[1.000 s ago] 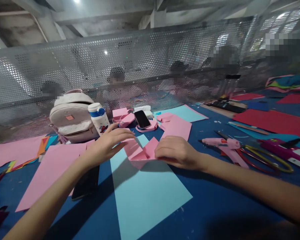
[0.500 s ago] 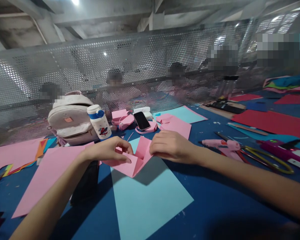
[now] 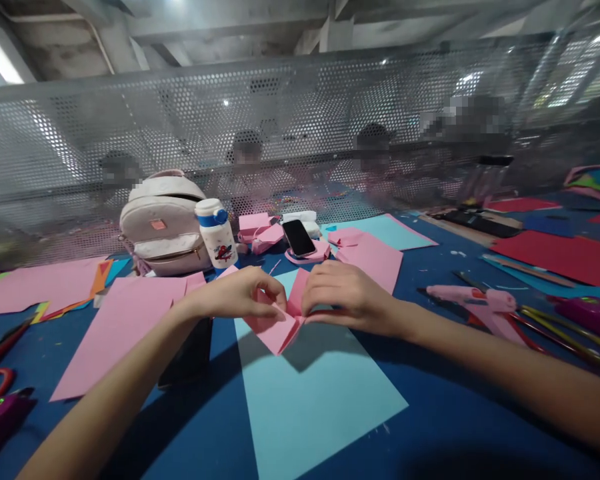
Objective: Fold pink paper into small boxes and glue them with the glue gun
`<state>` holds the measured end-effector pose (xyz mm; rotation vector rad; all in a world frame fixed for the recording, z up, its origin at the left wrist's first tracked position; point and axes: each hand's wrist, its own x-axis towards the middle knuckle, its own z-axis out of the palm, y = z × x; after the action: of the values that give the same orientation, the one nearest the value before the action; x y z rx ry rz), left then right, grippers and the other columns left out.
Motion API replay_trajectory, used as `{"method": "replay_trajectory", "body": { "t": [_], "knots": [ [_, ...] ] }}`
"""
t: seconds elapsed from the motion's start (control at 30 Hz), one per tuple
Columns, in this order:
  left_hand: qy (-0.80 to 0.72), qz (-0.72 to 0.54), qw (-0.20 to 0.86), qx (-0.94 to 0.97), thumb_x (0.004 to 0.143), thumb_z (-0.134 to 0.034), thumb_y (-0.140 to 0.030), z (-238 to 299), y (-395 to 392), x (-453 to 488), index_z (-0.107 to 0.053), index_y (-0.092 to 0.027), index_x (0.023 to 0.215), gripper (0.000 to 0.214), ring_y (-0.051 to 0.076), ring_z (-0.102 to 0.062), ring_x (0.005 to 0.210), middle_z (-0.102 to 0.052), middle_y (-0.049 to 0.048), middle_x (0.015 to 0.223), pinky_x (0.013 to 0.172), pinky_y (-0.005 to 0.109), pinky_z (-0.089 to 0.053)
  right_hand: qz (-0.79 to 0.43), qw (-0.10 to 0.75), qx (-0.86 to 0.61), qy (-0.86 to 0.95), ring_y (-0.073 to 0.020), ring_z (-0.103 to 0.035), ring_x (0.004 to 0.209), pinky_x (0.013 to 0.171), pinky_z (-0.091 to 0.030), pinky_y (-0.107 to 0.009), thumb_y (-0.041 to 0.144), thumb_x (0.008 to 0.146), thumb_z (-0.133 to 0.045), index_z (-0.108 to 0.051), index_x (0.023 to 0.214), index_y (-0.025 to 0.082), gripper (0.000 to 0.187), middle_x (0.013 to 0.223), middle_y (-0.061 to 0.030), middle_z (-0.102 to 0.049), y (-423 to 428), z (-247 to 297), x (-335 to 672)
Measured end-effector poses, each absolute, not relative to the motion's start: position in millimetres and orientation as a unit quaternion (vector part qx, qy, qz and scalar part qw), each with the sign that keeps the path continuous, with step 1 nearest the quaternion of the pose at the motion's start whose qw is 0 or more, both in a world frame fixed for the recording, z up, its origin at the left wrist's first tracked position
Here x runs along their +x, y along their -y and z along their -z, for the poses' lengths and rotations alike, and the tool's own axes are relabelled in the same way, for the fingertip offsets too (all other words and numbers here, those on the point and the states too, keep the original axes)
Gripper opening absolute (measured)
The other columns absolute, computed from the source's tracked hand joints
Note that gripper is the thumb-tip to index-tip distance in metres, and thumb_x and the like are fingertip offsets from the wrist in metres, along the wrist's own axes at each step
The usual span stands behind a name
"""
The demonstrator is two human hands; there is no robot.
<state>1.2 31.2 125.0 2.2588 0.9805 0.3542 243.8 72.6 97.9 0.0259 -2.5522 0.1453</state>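
A folded pink paper [image 3: 276, 330] is held just above a light blue sheet [image 3: 315, 393] on the blue table [image 3: 430, 427]. My left hand [image 3: 240, 293] pinches its left flap with closed fingers. My right hand [image 3: 347, 297] grips its right flap, fingers curled over the fold. The two hands sit close together, almost touching, with the paper's pointed lower corner hanging between them.
A dark phone [image 3: 187, 353] lies under my left forearm beside a large pink sheet [image 3: 115, 327]. Behind are a white backpack [image 3: 163, 223], a bottle [image 3: 217, 233], a phone on a pink stand [image 3: 300, 238] and pink papers. A pink glue gun [image 3: 473, 300] and scissors lie right. A perforated metal screen [image 3: 300, 133] backs the table.
My hands have drawn together, folding the pink paper's two flaps toward each other. The paper has risen off the blue sheet. The view has shifted slightly right.
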Motion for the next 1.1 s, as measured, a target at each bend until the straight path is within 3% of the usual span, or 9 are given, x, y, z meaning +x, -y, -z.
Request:
{"method": "replay_trajectory", "body": {
  "t": [0.37, 0.9, 1.1],
  "knots": [
    [-0.370, -0.166, 0.298, 0.864, 0.088, -0.069, -0.033, -124.2, -26.0, 6.0, -0.074, -0.015, 0.086, 0.018, 0.013, -0.062, 0.074, -0.072, 0.0020, 0.082, 0.066, 0.020, -0.043, -0.144, 0.309, -0.032, 0.940, -0.0156, -0.059, 0.082, 0.077, -0.045, -0.030, 0.026, 0.094, -0.065, -0.067, 0.091, 0.016, 0.011, 0.085, -0.0042, -0.070, -69.6, -95.4, 246.1],
    [-0.361, -0.183, 0.310, 0.861, 0.087, -0.071, -0.031, -122.9, -27.3, 6.0, -0.074, -0.015, 0.086, 0.016, 0.013, -0.061, 0.075, -0.072, 0.0020, 0.083, 0.069, 0.022, -0.045, -0.116, 0.310, -0.025, 0.943, -0.0157, -0.058, 0.082, 0.080, -0.044, -0.031, 0.029, 0.096, -0.062, -0.067, 0.092, 0.017, 0.014, 0.085, -0.0042, -0.071, -70.5, -96.5, 246.6],
    [-0.357, -0.188, 0.309, 0.861, 0.087, -0.071, -0.032, -121.3, -27.5, 7.5, -0.074, -0.015, 0.086, 0.017, 0.013, -0.060, 0.073, -0.071, 0.0017, 0.081, 0.067, 0.021, -0.045, -0.116, 0.311, -0.020, 0.943, -0.0151, -0.057, 0.083, 0.081, -0.042, -0.030, 0.024, 0.093, -0.067, -0.067, 0.092, 0.017, 0.007, 0.085, -0.0028, -0.070, -71.0, -96.4, 246.9]
  ]
}}
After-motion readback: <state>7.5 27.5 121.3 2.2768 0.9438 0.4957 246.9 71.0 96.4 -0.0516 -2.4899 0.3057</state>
